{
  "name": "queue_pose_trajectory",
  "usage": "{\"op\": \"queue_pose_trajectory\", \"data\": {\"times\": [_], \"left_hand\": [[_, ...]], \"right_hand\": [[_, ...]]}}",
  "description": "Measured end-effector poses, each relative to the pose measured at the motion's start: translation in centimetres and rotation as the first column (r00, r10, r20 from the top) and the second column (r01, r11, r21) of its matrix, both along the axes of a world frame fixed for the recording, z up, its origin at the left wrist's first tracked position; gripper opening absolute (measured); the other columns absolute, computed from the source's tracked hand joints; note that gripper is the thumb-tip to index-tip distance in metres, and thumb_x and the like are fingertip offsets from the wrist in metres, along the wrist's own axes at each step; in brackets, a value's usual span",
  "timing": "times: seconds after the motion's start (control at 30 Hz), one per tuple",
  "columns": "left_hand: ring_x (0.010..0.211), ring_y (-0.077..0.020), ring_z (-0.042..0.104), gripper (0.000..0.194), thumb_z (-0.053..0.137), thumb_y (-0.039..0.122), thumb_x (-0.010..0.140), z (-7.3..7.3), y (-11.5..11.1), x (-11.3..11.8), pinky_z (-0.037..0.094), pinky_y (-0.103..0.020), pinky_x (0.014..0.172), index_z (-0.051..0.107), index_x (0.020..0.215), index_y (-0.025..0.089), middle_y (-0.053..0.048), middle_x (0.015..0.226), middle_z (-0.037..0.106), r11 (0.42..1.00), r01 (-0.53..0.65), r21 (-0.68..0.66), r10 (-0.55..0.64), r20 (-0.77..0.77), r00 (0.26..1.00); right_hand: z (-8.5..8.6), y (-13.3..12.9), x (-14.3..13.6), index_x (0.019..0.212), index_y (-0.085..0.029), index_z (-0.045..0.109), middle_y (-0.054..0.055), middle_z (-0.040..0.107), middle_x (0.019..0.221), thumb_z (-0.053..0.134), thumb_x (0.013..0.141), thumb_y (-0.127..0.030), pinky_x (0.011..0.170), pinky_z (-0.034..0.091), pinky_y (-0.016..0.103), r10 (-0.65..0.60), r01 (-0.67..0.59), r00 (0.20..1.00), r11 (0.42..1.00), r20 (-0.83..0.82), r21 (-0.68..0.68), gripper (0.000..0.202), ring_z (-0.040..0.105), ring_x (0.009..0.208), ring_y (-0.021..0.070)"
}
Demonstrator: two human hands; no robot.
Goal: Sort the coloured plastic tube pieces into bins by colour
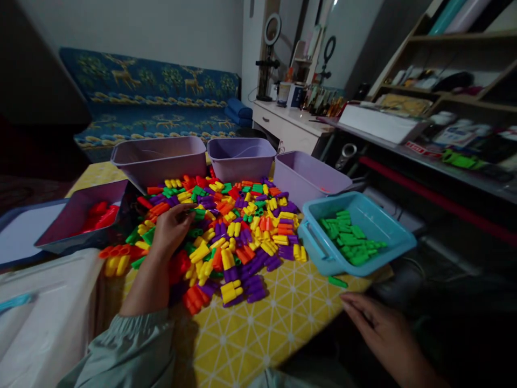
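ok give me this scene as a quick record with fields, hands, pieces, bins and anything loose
left hand: over the pile, fingertips at a green piece; grip unclear
right hand: by the table edge, no piece visible in it
pile: yellow, purple, orange, green and red plastic pieces, mixed
blue bin: holds green pieces
dark-sided bin: at far left, holds red pieces
purple bins: three behind the pile
loose: one green stick outside the blue bin
surface: yellow patterned tablecloth
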State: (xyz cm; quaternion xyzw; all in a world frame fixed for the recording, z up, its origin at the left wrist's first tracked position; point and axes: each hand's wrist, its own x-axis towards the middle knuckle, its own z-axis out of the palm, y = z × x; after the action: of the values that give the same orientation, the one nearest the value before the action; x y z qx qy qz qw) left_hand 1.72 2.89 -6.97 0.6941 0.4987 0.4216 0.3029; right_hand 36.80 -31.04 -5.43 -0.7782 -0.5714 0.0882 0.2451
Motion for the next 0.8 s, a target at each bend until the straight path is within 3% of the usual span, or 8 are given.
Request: {"op": "queue_pose_trajectory", "data": {"times": [0.13, 0.3, 0.4, 0.5, 0.57, 0.7, 0.77, 0.8], "left_hand": [[0.065, -0.0146, 0.058, 0.05, 0.059, 0.042, 0.073, 0.0, 0.0, 0.0, 0.044, -0.02, 0.055, 0.066, 0.111, 0.011, -0.005, 0.08, 0.065, 1.0, 0.014, -0.01, -0.014, 0.018, 1.0], [0.065, -0.0144, 0.058, 0.048, 0.059, 0.042, 0.074, -0.3, 0.2, -0.3, 0.043, -0.02, 0.056, 0.066, 0.111, 0.012, -0.004, 0.077, 0.064, 1.0, 0.011, 0.026, -0.011, 0.0, 1.0], [0.063, -0.0147, 0.058, 0.048, 0.059, 0.043, 0.074, -0.5, 0.3, -0.3, 0.044, -0.021, 0.056, 0.067, 0.11, 0.012, -0.004, 0.075, 0.064, 1.0, 0.004, 0.024, -0.004, -0.004, 1.0], [0.062, -0.0154, 0.059, 0.048, 0.059, 0.044, 0.074, -0.5, 0.3, -0.2, 0.045, -0.023, 0.056, 0.067, 0.109, 0.012, -0.005, 0.076, 0.065, 1.0, 0.0, 0.021, 0.001, -0.012, 1.0], [0.062, -0.0158, 0.059, 0.048, 0.059, 0.045, 0.075, -0.6, 0.3, -0.2, 0.046, -0.023, 0.056, 0.068, 0.108, 0.012, -0.005, 0.075, 0.065, 1.0, -0.004, 0.029, 0.005, -0.021, 1.0], [0.063, -0.0165, 0.06, 0.048, 0.059, 0.044, 0.074, -0.6, 0.3, -0.2, 0.047, -0.024, 0.057, 0.067, 0.109, 0.012, -0.005, 0.075, 0.066, 1.0, -0.007, 0.031, 0.007, -0.012, 1.0], [0.063, -0.0168, 0.06, 0.046, 0.059, 0.042, 0.075, -0.5, 0.2, -0.1, 0.047, -0.024, 0.057, 0.067, 0.109, 0.012, -0.005, 0.074, 0.066, 1.0, 0.005, 0.021, -0.005, 0.001, 1.0], [0.063, -0.0168, 0.06, 0.046, 0.058, 0.041, 0.075, -0.5, 0.2, -0.1, 0.047, -0.025, 0.057, 0.067, 0.108, 0.012, -0.005, 0.074, 0.066, 1.0, 0.007, 0.02, -0.007, 0.005, 1.0]], "right_hand": [[-1.8, -0.4, 2.5, 0.115, -0.028, 0.065, 0.005, 0.075, 0.083, 0.05, 0.088, -0.04, 0.06, 0.056, 0.029, -0.142, 0.141, 0.988, 0.99, 0.058, 0.007, 0.033, 0.071, 0.068, 0.0219], [-2.5, 1.6, 2.0, 0.109, -0.031, 0.069, 0.001, 0.074, 0.071, 0.052, 0.085, -0.038, 0.052, 0.054, 0.028, -0.07, 0.073, 0.988, 0.997, 0.135, -0.013, 0.029, 0.069, 0.057, 0.0217], [-1.6, 1.5, 1.2, 0.101, -0.03, 0.071, 0.0, 0.076, 0.076, 0.053, 0.086, -0.036, 0.053, 0.054, 0.025, 0.064, -0.074, 0.986, 0.995, 0.156, 0.062, 0.024, 0.07, 0.058, 0.0178], [1.7, 0.9, 1.2, 0.099, -0.03, 0.071, -0.001, 0.076, 0.084, 0.054, 0.086, -0.04, 0.059, 0.055, 0.022, 0.186, -0.242, 0.943, 0.952, 0.278, 0.186, 0.023, 0.071, 0.065, 0.0154], [5.1, 1.2, 1.9, 0.099, -0.032, 0.071, 0.0, 0.075, 0.079, 0.053, 0.086, -0.048, 0.055, 0.052, 0.025, -0.008, -0.136, 0.895, 0.947, 0.445, 0.29, 0.027, 0.069, 0.061, 0.0164], [11.1, 4.0, 1.8, 0.117, -0.019, 0.065, 0.007, 0.071, 0.067, 0.053, 0.087, -0.051, 0.049, 0.044, 0.029, -0.364, 0.14, 0.806, 0.883, 0.466, 0.448, 0.046, 0.063, 0.05, 0.0186], [12.2, 5.8, -0.6, 0.117, -0.019, 0.064, 0.006, 0.071, 0.068, 0.057, 0.087, -0.043, 0.053, 0.046, 0.027, -0.376, 0.164, 0.851, 0.853, 0.366, 0.495, 0.039, 0.065, 0.056, 0.0182], [12.2, 6.8, -2.4, 0.111, -0.021, 0.066, 0.003, 0.071, 0.066, 0.059, 0.086, -0.039, 0.05, 0.045, 0.025, -0.303, 0.104, 0.897, 0.851, 0.321, 0.515, 0.032, 0.065, 0.054, 0.0163]]}}
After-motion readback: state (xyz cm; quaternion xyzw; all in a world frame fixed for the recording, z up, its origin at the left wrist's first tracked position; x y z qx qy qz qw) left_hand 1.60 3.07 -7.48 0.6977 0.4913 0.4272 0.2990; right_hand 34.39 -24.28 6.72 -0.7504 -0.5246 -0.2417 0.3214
